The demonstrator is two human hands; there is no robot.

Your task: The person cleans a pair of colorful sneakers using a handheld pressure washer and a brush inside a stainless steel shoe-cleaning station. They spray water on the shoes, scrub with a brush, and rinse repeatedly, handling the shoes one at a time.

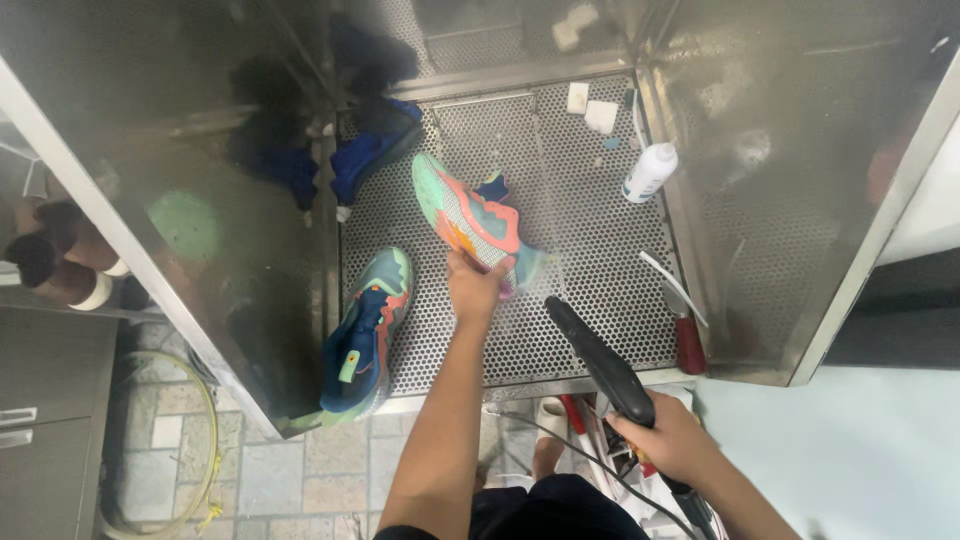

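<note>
My left hand (474, 288) holds up a colourful sneaker (470, 222), mint green, orange and blue, by its heel end, with the sole turned towards me. My right hand (672, 437) grips a black spray gun (598, 362) whose nozzle points at the sneaker; a cable trails from it. The matching second sneaker (365, 338) lies on the perforated metal floor (580, 250) of a steel cabinet, at the front left.
A white bottle (650, 172) stands at the back right of the cabinet. A blue cloth (365, 155) lies at the back left, small white sponges (590, 108) at the back. A red-handled brush (683, 320) leans at the right wall. A yellow hose (205, 440) lies on the tiled floor.
</note>
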